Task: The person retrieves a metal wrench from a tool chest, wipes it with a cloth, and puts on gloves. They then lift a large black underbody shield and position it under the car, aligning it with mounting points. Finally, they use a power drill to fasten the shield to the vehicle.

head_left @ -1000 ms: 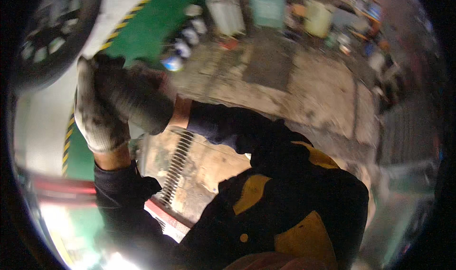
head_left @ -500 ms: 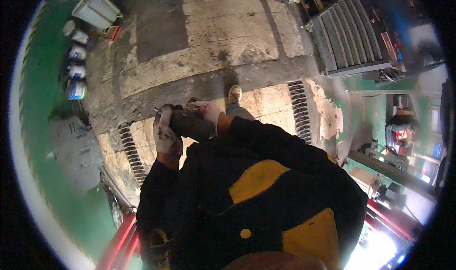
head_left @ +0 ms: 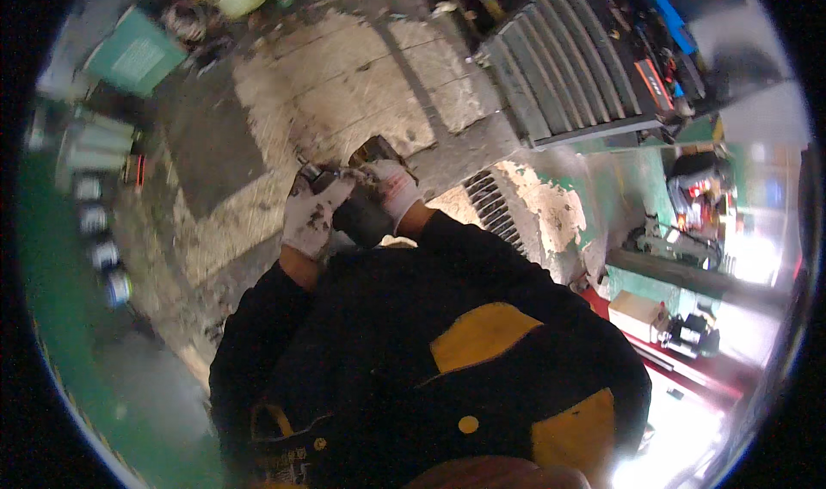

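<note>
Both my hands wear white work gloves with dark grease stains, held together in front of my body. Between them is a dark grey power tool (head_left: 363,217), which looks like an impact wrench, with a metal tip poking out past the left glove. My left hand (head_left: 311,214) is closed around its nose side. My right hand (head_left: 391,186) grips it from the other side, fingers wrapped over it. A dark block-like end (head_left: 379,151) shows beyond the right glove; I cannot tell whether it belongs to the tool.
A grey drawer cabinet (head_left: 572,67) with tools on top stands ahead on the right. Ahead left are a green box (head_left: 136,52) and several paint-type buckets (head_left: 105,255). A slotted floor grate (head_left: 497,207) lies to the right of my hands. Farther right is a cardboard box (head_left: 637,314).
My view has turned to the right and moved forward, toward the drawer cabinet. The foot seen earlier is out of sight. Both hands still hold the tool, now more plainly visible.
</note>
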### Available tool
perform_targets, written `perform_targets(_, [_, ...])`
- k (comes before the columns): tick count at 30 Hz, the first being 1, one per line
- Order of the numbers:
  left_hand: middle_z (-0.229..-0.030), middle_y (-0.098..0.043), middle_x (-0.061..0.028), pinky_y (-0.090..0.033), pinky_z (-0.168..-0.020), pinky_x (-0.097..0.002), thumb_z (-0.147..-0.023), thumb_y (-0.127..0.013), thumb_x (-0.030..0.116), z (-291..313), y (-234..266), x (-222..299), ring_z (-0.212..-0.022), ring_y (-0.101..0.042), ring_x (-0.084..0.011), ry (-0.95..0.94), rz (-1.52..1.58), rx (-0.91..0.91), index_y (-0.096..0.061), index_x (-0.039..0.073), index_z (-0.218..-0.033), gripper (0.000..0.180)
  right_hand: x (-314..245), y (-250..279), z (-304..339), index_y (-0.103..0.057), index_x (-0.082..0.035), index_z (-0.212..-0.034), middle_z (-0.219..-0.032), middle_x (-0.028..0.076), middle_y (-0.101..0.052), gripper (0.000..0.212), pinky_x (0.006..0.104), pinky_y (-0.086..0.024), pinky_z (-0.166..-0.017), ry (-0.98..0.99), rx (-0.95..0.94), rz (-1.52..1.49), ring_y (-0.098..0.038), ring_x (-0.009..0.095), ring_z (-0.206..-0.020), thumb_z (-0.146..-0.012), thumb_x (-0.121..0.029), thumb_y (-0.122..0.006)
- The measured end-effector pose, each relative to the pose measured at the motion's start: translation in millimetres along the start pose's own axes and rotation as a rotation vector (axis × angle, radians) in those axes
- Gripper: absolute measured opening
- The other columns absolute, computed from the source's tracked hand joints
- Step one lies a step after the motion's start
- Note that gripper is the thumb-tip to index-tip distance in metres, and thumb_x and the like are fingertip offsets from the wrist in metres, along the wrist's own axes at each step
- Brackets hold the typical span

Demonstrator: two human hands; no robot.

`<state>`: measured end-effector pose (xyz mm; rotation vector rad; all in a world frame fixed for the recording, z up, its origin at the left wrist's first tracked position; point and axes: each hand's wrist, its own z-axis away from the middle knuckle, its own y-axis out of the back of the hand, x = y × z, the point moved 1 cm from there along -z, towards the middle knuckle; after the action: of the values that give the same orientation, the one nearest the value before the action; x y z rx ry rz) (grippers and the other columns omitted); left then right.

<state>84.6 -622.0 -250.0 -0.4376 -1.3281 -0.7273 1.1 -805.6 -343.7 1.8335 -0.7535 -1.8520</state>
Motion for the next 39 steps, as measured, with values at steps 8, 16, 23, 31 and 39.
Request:
perform_targets(8, [-0.116,-0.073,-0.0082,-0.053,-0.096,-0.0327,-0.101,-0.057,0.009,-240.7,-15.5,27.8,-0.104,-0.069,-0.0194,-0.042,-0.285,-0.421,-0.066,-0.002,-0.123,0.026,92.3,110.2,-130.3,-0.068,-0.011,-0.112,-0.106,0.014,-0.069,0.025,0.0463,-0.053,-0.087,-0.116,0.240,0.377,-0.065,0.037,-0.101,-0.091,-0.022,-0.062])
perform_targets(16, [-0.101,-0.073,-0.0061,-0.057,-0.081,-0.0329,-0.083,-0.082,0.007,-470.2,-93.4,78.5,-0.088,-0.068,-0.0173,0.002,-0.039,-0.593,-0.065,0.003,-0.112,0.035,168.3,248.7,-212.5,-0.060,-0.011,-0.140,-0.138,0.013,-0.062,0.049,0.0423,-0.047,-0.107,-0.480,0.144,0.408,-0.057,0.030,-0.129,-0.091,-0.015,-0.063])
perform_targets(23, [-0.085,-0.069,-0.0098,-0.055,-0.075,-0.0405,-0.080,-0.077,0.020,-610.6,-203.5,78.8,-0.079,-0.066,-0.0248,-0.018,-0.454,-0.839,-0.063,0.007,-0.117,0.042,277.4,404.3,-263.7,-0.066,-0.005,-0.133,-0.097,0.015,-0.075,0.046,0.0333,-0.056,-0.076,-0.666,0.191,-0.066,-0.069,0.017,-0.084,-0.094,-0.028,-0.072])
perform_targets(31, [-0.087,-0.067,-0.0100,-0.054,-0.073,-0.0445,-0.077,-0.076,0.029,-720.7,-319.7,166.1,-0.080,-0.067,-0.0299,-0.389,-1.086,-0.838,-0.060,0.006,-0.112,0.045,401.7,563.9,-250.1,-0.072,0.005,-0.117,-0.087,0.014,-0.076,0.052,0.0334,-0.057,-0.070,-0.836,0.988,-0.289,-0.069,0.019,-0.075,-0.092,-0.041,-0.076])
perform_targets(39, [-0.095,-0.068,-0.0142,-0.055,-0.076,-0.0476,-0.077,-0.075,0.025,-822.5,-396.9,180.9,-0.087,-0.067,-0.0370,-0.408,-0.892,-0.998,-0.061,0.006,-0.113,0.043,530.7,779.8,-162.3,-0.056,-0.006,-0.147,-0.141,0.012,-0.065,0.066,0.0404,-0.054,-0.100,-1.271,0.943,0.666,-0.065,0.030,-0.123,-0.100,-0.053,-0.054])
